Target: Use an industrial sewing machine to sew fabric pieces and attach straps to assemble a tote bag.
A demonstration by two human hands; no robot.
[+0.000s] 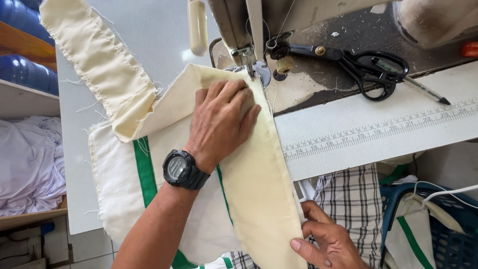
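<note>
Cream cotton bag panel with green stripes point(249, 184) lies spread over the pale grey worktop point(159, 35), its folded top edge pushed right up under the sewing machine's metal presser foot point(250, 67). That presser foot is our landmark. Just below it the left hand point(219, 122) lies flat, fingers spread and pressing the fabric down, a black digital wristwatch point(181, 169) on the wrist. Well below and to the right of the foot, the right hand point(326, 241) pinches the lower edge of the same folded strip, thumb and fingers closed on the cloth at the worktop's front edge. Left of the foot, a cream padded fabric strap with frayed stitching point(97, 65) arcs up and away across the worktop. Right of the foot, black-handled scissors point(366, 67) rest on the machine's worn dark bed, a pen point(416, 84) touching their handles. Below them runs a white printed measuring rule point(378, 130) along the worktop. Far lower right, a blue plastic basket point(443, 224) holds more cream cloth.
</note>
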